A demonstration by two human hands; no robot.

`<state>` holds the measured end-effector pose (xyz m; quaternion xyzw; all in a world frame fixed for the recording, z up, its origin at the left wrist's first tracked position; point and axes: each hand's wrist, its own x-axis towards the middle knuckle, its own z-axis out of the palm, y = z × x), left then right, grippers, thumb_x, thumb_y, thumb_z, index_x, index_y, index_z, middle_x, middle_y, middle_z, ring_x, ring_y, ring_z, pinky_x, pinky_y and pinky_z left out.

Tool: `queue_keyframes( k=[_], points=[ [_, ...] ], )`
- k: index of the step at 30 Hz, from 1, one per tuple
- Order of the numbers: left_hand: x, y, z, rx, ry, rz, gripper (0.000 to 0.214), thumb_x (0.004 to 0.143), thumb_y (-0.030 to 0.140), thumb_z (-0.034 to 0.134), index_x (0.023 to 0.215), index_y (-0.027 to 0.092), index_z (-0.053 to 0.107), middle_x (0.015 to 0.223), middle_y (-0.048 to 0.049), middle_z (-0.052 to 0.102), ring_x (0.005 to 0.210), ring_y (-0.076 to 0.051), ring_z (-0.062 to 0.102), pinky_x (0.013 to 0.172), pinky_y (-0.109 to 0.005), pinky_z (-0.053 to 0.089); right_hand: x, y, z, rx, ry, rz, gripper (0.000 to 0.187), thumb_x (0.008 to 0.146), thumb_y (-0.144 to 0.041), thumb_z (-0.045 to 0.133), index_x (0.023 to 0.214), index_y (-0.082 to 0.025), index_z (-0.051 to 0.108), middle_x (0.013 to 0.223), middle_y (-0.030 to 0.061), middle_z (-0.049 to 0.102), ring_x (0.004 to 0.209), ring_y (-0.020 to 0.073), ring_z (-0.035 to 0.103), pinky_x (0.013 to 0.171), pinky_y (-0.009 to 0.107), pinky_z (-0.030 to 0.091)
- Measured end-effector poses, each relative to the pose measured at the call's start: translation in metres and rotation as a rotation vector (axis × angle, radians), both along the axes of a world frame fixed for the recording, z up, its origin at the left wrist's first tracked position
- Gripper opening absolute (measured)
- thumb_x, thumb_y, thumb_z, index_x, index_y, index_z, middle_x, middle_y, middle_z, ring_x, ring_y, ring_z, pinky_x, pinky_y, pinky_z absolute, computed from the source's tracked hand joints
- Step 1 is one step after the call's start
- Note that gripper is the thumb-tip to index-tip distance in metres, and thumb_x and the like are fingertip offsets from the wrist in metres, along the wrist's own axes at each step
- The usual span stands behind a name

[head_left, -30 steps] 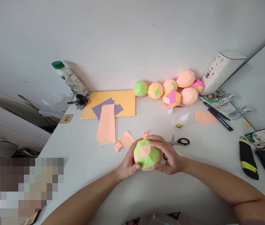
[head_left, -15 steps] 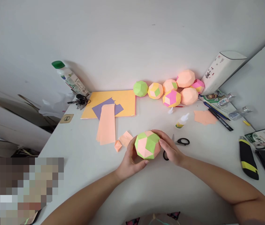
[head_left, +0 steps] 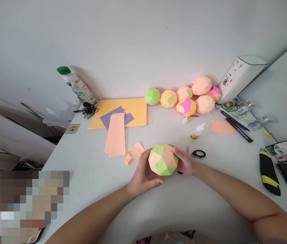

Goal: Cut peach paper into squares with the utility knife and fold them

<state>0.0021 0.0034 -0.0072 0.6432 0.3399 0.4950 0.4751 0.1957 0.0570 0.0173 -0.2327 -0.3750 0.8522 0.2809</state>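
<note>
Between my two hands is a faceted paper ball (head_left: 163, 161) with green and peach faces. My left hand (head_left: 140, 179) cups its left side, the thumb stretched out below it. On the right side my right hand (head_left: 185, 162) grips the ball, its thumb on the upper face and the other fingers mostly hidden behind. A pair of scissors (head_left: 198, 154) lies under and beside my right hand, partly covered. Left of the ball are a small folded peach paper piece (head_left: 128, 158) and a creased peach sheet (head_left: 136, 150).
Several finished paper balls (head_left: 186, 107) rest against the wall. Peach paper strips (head_left: 116, 137) and purple paper (head_left: 105, 118) overlap a yellow sheet (head_left: 135, 103). A glue bottle (head_left: 197, 132) stands beyond the scissors; pens (head_left: 239, 129) and a black-and-yellow cutter (head_left: 269, 172) lie right.
The ball has been turned, showing different faces, and has shifted slightly right and toward me. My right hand's grip has moved round it, and my left thumb sits farther from its surface.
</note>
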Motion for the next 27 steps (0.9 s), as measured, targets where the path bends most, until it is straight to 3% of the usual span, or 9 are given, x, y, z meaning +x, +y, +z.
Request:
queue_keyframes(
  k=[5,13,21,27],
  points=[
    [0.001,-0.002,-0.002,-0.055,-0.057,-0.065,0.082,0.075,0.046,0.070,0.140,0.026,0.025,0.134,-0.0150,0.041,0.124,-0.033,0.041,0.098,-0.050,0.040,0.000,0.002,0.000,-0.073,0.014,0.046,0.046,0.089,-0.055,0.047,0.121,-0.022,0.053,0.114,0.0084,0.062,0.103,0.0227,0.056,0.075,0.031,0.046],
    [-0.001,-0.001,0.002,-0.026,0.042,0.057,0.070,0.076,0.038,0.070,0.134,0.023,0.033,0.127,-0.0135,0.046,0.116,-0.030,0.046,0.096,-0.048,0.040,0.000,0.009,-0.001,-0.167,-0.061,0.094,0.045,0.092,-0.055,0.039,0.119,-0.022,0.053,0.114,0.0071,0.062,0.100,0.0216,0.059,0.076,0.033,0.045],
    [0.001,-0.002,0.000,-0.071,-0.003,0.078,0.057,0.086,0.035,0.060,0.134,0.023,0.034,0.127,-0.0128,0.048,0.118,-0.029,0.047,0.097,-0.047,0.041,0.001,0.015,-0.006,-0.216,0.084,0.143,0.055,0.087,-0.063,0.043,0.117,-0.018,0.054,0.115,0.0101,0.063,0.109,0.0234,0.057,0.093,0.039,0.041],
    [0.002,-0.002,0.001,-0.063,0.013,0.064,0.054,0.088,0.033,0.057,0.135,0.024,0.032,0.129,-0.0122,0.048,0.119,-0.027,0.047,0.098,-0.047,0.041,0.000,0.014,-0.008,-0.242,0.068,0.129,0.054,0.087,-0.060,0.045,0.118,-0.017,0.055,0.117,0.0110,0.062,0.111,0.0234,0.056,0.098,0.039,0.038]
  ],
)
